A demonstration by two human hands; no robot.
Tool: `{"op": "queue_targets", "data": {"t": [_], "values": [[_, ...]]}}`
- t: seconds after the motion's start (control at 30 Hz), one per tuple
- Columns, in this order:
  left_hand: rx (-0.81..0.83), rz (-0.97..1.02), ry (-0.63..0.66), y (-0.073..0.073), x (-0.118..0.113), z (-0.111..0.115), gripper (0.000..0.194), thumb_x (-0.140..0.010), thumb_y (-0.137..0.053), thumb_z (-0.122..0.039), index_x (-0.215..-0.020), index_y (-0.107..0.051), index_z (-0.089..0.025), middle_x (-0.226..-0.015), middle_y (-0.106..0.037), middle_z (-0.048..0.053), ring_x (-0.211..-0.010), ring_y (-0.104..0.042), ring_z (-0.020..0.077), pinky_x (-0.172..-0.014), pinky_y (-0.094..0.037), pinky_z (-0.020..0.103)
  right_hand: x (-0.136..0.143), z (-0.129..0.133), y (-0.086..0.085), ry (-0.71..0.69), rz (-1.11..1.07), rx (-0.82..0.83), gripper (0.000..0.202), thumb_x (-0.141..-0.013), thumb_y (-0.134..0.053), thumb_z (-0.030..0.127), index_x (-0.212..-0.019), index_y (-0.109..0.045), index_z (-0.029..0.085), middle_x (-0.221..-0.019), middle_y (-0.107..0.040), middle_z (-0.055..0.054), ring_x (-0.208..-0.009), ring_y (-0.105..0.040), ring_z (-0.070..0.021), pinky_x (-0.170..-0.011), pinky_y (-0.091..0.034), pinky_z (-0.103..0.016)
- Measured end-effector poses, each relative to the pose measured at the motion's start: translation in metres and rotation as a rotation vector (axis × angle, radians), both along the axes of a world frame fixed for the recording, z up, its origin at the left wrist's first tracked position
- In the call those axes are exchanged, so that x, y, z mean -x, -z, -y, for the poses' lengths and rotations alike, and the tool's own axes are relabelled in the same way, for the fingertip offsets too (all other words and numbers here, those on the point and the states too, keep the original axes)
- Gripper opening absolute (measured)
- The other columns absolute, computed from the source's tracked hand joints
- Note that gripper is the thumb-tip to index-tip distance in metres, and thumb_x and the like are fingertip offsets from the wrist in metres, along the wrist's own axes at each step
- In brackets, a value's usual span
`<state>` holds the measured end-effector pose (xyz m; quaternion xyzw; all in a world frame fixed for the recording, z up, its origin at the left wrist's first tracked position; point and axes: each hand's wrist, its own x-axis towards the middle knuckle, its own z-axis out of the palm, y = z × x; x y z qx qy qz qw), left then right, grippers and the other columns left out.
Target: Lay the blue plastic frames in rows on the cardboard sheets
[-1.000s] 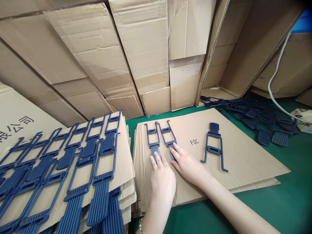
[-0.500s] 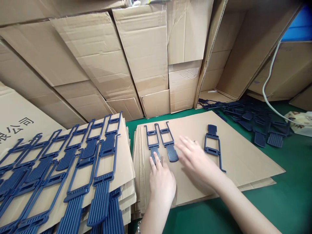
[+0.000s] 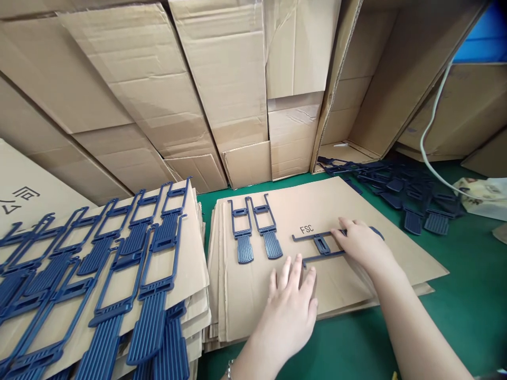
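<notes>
A dark blue plastic frame piece (image 3: pixel 321 244) lies sideways on the cardboard sheet (image 3: pixel 277 295), its hooked ends pointing left beside the printed letters FSC. My right hand (image 3: pixel 362 248) is closed on its right part, the fingertips hiding some of it. My left hand (image 3: pixel 293 303) has its fingers spread over the cardboard, just below the piece's lower hook, holding nothing. Two like pieces, a left one (image 3: pixel 244 248) and a right one (image 3: pixel 271 244), rest upright side by side at the sheet's left, paddle ends toward me.
At left, a cardboard stack (image 3: pixel 198 264) bears rows of blue pieces (image 3: pixel 148 322). A loose heap of pieces (image 3: pixel 396 184) lies on the green table (image 3: pixel 467 295) at right, near an open carton (image 3: pixel 384 79) and a white cable (image 3: pixel 430 111). Cardboard panels (image 3: pixel 222 68) stand behind.
The piece at right has been turned sideways, with my right hand now on it. My left hand has left the leftmost piece and moved right. The view has shifted slightly.
</notes>
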<state>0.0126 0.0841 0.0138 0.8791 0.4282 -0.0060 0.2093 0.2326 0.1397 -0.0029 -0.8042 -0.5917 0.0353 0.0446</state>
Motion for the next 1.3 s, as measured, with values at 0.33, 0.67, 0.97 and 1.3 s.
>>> {"op": "queue_targets", "data": {"t": [0.33, 0.67, 0.97, 1.3], "values": [[-0.102, 0.056, -0.027, 0.024, -0.001, 0.003, 0.057, -0.088, -0.022, -0.057, -0.140, -0.021, -0.032, -0.149, -0.004, 0.005, -0.135, -0.002, 0.0268, -0.106, -0.012, 0.055, -0.036, 0.014, -0.015, 0.019, -0.154, 0.252, 0.060, -0.070, -0.054, 0.024, -0.128, -0.046, 0.038, -0.136, -0.036, 0.005, -0.124, -0.033, -0.0292, -0.098, -0.032, -0.051], [-0.137, 0.069, -0.038, 0.028, -0.002, 0.003, 0.059, -0.088, -0.018, -0.060, -0.139, -0.023, -0.032, -0.148, -0.009, 0.011, -0.135, -0.003, 0.0266, -0.105, -0.015, 0.054, -0.023, 0.000, 0.004, -0.060, -0.202, 0.030, 0.065, -0.070, -0.061, 0.043, -0.126, -0.050, 0.012, -0.114, -0.051, -0.013, -0.104, -0.050, -0.0255, -0.092, -0.041, -0.034], [-0.165, 0.072, -0.040, 0.031, -0.003, 0.004, 0.059, -0.088, -0.021, -0.059, -0.139, -0.025, -0.031, -0.148, -0.010, 0.013, -0.135, -0.005, 0.0277, -0.105, -0.016, 0.054, 0.036, -0.006, 0.009, -0.183, -0.319, -0.118, 0.051, -0.079, -0.055, 0.032, -0.123, -0.050, 0.008, -0.120, -0.045, -0.016, -0.107, -0.049, -0.0243, -0.097, -0.039, -0.033], [-0.173, 0.079, -0.047, 0.032, -0.004, 0.005, 0.059, -0.087, -0.024, -0.058, -0.138, -0.028, -0.029, -0.147, -0.015, 0.014, -0.135, -0.009, 0.0279, -0.106, -0.016, 0.053, 0.070, -0.010, 0.018, -0.243, -0.371, -0.173, 0.049, -0.081, -0.050, 0.031, -0.123, -0.049, 0.006, -0.123, -0.042, -0.017, -0.110, -0.048, -0.0253, -0.097, -0.039, -0.036]]}}
